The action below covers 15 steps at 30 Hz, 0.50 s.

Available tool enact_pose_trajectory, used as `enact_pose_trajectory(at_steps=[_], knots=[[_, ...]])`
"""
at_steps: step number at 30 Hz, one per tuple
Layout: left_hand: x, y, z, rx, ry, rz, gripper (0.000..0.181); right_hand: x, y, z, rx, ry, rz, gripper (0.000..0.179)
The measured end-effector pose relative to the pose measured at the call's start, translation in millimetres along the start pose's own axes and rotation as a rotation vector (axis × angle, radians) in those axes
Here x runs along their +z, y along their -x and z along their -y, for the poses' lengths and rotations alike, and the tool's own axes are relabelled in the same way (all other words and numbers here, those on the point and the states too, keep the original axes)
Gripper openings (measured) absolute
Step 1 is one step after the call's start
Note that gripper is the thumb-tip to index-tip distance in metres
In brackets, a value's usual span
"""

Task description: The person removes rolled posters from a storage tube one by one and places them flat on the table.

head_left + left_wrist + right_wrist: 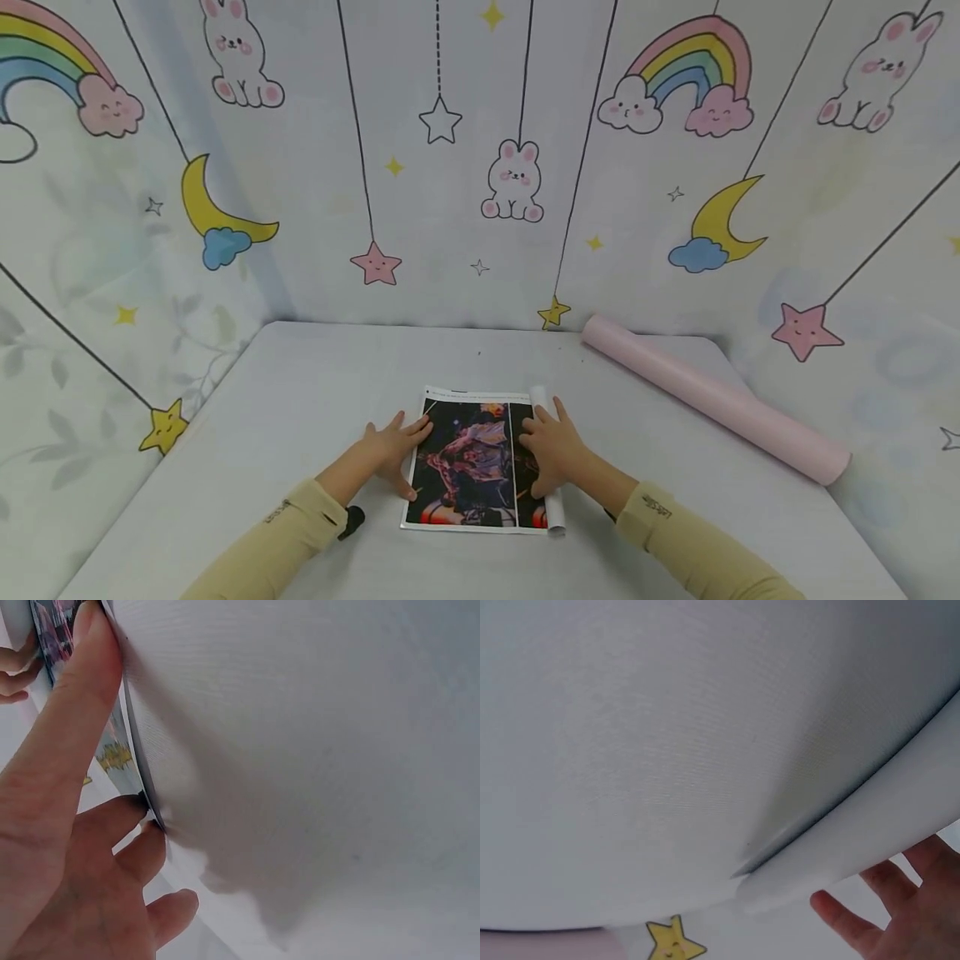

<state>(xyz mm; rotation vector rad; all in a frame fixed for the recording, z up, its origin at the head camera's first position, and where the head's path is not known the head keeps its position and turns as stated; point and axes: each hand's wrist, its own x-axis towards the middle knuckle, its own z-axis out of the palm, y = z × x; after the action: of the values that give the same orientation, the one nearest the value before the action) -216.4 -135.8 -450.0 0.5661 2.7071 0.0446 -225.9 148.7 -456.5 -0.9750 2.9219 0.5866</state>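
A printed poster (468, 467) with a dark, colourful picture lies on the white table, its right side curled into a narrow white roll (555, 512). My left hand (392, 454) rests with fingers spread on the poster's left edge. In the left wrist view the thumb (94, 667) lies on the sheet's edge, and other fingertips (154, 844) touch that edge. My right hand (557, 446) lies across the rolled side, its fingertips on the picture. The right wrist view shows the white roll (855, 825) from outside, with spread fingers (889, 885) reaching over it.
A thick pink roll (712, 400) lies slantwise at the table's back right. Behind the white table (337, 358) hangs a backdrop (315, 167) printed with rabbits, stars, moons and rainbows.
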Motion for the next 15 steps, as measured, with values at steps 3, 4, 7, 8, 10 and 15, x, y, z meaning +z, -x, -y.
enact_pose_trajectory(at_steps=[3,4,7,8,10,15], knots=[[-1.2,0.5,-0.8,0.0,-0.015,0.001,0.107,2,4.0,-4,0.015,-0.015,0.007,0.068],[-1.2,0.9,-0.8,-0.003,-0.016,0.004,0.107,4,5.0,-6,0.019,-0.018,0.007,0.066],[-1.3,2.0,-0.7,-0.014,-0.01,0.006,0.107,5,7.9,-9,0.026,-0.043,-0.001,0.064],[-1.3,2.4,-0.7,-0.017,-0.006,0.006,0.107,5,8.7,-10,0.027,-0.052,-0.004,0.064],[-1.8,2.5,-0.8,-0.015,0.001,0.003,0.107,5,10.4,-12,0.03,-0.051,-0.009,0.064],[-2.2,1.8,0.0,-0.002,0.016,0.0,0.107,7,16.8,-19,0.035,-0.044,-0.022,0.065]])
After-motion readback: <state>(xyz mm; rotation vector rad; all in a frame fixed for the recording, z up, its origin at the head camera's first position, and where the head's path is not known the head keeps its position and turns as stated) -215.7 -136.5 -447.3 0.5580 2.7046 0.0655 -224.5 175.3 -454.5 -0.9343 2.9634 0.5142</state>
